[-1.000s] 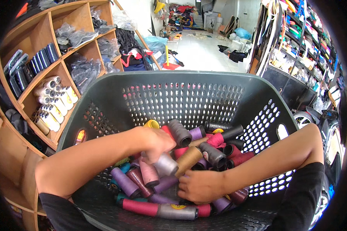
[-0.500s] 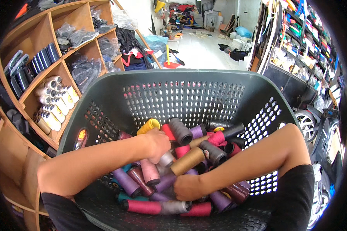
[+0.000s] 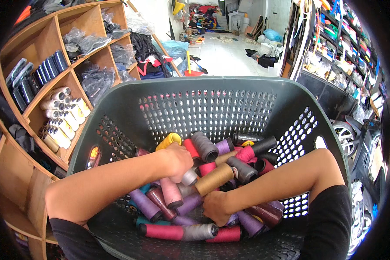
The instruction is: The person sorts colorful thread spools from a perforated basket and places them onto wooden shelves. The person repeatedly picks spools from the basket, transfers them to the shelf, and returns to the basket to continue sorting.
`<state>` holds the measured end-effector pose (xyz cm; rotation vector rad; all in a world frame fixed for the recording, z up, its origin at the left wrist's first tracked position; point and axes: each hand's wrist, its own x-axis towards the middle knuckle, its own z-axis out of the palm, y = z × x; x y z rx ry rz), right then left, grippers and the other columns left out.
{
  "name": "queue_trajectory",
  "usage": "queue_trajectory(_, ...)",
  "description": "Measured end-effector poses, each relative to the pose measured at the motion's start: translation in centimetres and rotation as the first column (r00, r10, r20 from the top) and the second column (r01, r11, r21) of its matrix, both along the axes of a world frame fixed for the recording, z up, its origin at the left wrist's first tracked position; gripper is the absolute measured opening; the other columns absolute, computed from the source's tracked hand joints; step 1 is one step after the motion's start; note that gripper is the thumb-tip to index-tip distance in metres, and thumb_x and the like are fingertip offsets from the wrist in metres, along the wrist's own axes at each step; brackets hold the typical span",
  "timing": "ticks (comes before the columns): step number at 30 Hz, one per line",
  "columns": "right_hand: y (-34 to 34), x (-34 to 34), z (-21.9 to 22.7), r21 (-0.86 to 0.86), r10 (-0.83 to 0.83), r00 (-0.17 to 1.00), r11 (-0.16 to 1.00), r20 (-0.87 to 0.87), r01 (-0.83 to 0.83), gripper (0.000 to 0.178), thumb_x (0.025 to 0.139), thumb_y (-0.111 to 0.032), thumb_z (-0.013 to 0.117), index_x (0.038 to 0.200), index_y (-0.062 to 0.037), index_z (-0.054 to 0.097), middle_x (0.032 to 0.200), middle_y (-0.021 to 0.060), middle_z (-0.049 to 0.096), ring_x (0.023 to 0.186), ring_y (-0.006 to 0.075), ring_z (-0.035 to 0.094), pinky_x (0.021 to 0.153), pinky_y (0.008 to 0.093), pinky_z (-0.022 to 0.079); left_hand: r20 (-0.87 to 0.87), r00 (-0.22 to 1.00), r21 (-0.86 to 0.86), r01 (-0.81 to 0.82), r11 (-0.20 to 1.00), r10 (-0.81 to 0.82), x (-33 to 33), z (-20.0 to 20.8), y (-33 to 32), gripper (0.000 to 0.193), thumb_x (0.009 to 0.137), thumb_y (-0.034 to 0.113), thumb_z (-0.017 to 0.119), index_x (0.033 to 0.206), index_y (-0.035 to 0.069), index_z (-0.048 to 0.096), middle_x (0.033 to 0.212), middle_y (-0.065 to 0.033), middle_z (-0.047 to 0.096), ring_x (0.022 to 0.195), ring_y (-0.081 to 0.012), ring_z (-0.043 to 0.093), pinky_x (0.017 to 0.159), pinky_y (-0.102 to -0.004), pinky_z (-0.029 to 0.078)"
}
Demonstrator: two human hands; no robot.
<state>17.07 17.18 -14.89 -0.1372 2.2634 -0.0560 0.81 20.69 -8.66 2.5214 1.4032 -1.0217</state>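
Note:
A deep dark-green plastic basket (image 3: pixel 195 85) with round holes in its walls holds many thread spools in mixed colours. My left hand (image 3: pixel 177 161) is closed around a light grey thread spool (image 3: pixel 190 177), whose end shows below the fingers. Close by lie a yellow spool (image 3: pixel 169 141), a pink spool (image 3: pixel 171 193) and a dark grey spool (image 3: pixel 205 146). My right hand (image 3: pixel 217 208) is curled down into the pile just below a golden-brown spool (image 3: pixel 214 179); its fingertips are hidden. Nearer me are a crimson spool (image 3: pixel 162 231) and a grey spool (image 3: pixel 199 232).
Wooden shelves (image 3: pixel 52 26) stand at the left, with white cones (image 3: pixel 63 123) and plastic-wrapped goods. On the right are a crowded rack (image 3: pixel 338 47) and a motorbike (image 3: pixel 364 147). Beyond the basket, a pale tiled floor (image 3: pixel 227 52) has bags and cloth along its sides.
My right hand has shifted slightly to the right among the spools. My left hand stays near the same spot, and the light grey spool beneath it has moved slightly right.

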Motion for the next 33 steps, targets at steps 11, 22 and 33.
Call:
queue_trajectory(11, 0.0, 0.3, 0.5, -0.067, 0.084, 0.995, 0.994, -0.057, -0.087, 0.046, 0.072, -0.029, 0.072, 0.114, -0.0122, 0.070, 0.110, 0.0138, 0.070, 0.111, 0.0330, 0.065, 0.100, 0.0556, 0.043, -0.030, 1.000, -0.015, -0.007, 1.000, 0.007, 0.1, -0.1, 0.0, 0.036, 0.070, 0.022, 0.070, 0.103, 0.005, 0.074, 0.109, -0.0121, 0.071, 0.110, -0.0268, 0.064, 0.094, -0.0398, 0.049)
queue_trajectory(22, 0.1, 0.1, 2.2, -0.140, 0.164, 0.986, 0.977, 0.030, -0.158, 0.044, 0.072, -0.035, 0.075, 0.105, -0.0068, 0.071, 0.109, 0.0147, 0.070, 0.115, 0.0314, 0.062, 0.102, 0.0546, 0.036, -0.047, 0.999, -0.013, -0.002, 1.000, 0.002, 0.2, -0.2, -0.2, 0.037, 0.071, 0.023, 0.070, 0.104, 0.006, 0.074, 0.111, -0.0108, 0.071, 0.111, -0.0251, 0.063, 0.093, -0.0387, 0.048)
queue_trajectory(33, 0.8, 1.5, 4.1, -0.037, 0.022, 0.989, 0.999, -0.146, -0.028, 0.051, 0.073, -0.035, 0.075, 0.109, -0.0003, 0.065, 0.094, 0.0143, 0.072, 0.092, 0.0338, 0.070, 0.081, 0.0424, 0.053, -0.025, 1.000, 0.009, 0.006, 1.000, -0.005, -0.1, -0.1, 0.2, 0.037, 0.070, 0.021, 0.070, 0.104, 0.005, 0.074, 0.111, -0.0130, 0.071, 0.112, -0.0266, 0.064, 0.094, -0.0387, 0.049)
